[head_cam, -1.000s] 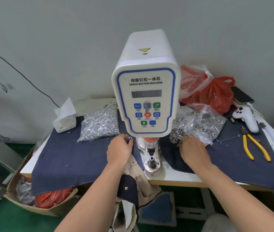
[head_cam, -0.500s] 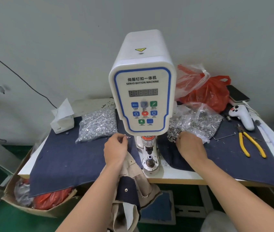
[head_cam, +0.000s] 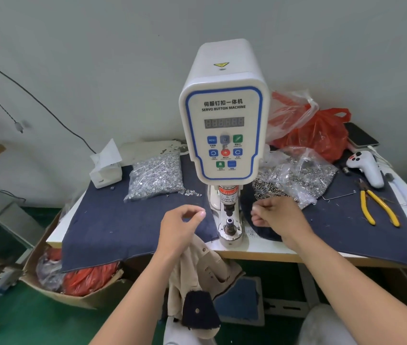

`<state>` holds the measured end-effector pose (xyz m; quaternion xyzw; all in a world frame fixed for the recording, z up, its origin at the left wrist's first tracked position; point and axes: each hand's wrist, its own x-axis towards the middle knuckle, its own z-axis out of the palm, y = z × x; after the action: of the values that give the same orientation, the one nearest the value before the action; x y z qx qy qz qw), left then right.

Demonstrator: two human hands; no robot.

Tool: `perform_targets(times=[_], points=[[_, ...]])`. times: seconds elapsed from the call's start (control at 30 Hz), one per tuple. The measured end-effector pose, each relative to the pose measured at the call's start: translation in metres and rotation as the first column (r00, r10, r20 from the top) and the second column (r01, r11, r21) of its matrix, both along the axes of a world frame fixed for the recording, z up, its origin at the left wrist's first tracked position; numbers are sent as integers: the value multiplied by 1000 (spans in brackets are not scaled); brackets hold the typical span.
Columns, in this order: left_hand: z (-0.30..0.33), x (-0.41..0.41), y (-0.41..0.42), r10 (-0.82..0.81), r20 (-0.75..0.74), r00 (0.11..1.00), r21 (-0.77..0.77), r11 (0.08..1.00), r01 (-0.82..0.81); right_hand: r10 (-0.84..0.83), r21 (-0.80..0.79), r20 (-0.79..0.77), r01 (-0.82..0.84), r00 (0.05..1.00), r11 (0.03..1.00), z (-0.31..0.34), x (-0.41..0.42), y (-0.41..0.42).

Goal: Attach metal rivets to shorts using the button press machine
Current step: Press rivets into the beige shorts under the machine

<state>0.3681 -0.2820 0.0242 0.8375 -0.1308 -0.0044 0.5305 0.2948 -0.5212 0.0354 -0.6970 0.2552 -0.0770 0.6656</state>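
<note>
Shorts (head_cam: 197, 267), beige with a dark pocket flap, hung off the table's front edge below the left hand (head_cam: 181, 229), not yet under the button press machine (head_cam: 225, 125); one rivet already showed on the flap, so more probably remained. Each hand hovered beside the lower die (head_cam: 229, 224), fingertips pinched together; whether the left or the right hand (head_cam: 278, 215) held a rivet, I could not tell. Navy cloth covered the table (head_cam: 267, 250), with bags of rivets (head_cam: 156, 175), yellow pliers (head_cam: 377, 207), against a grey wall.
</note>
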Motion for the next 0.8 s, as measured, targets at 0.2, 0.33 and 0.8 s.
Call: perform_targets(times=[0.2,0.33,0.8], points=[[-4,-14,-7,-1,-14,1000,19,1000,1,56,184,-25,-50,998,982,10,-6,29],[-3,-17,-11,-12,-20,1000,24,1000,12,54,364,-25,-42,998,930,13,-7,37],[0,-25,-22,-80,-39,996,-17,997,79,91,405,-48,-63,995,912,14,-8,25]])
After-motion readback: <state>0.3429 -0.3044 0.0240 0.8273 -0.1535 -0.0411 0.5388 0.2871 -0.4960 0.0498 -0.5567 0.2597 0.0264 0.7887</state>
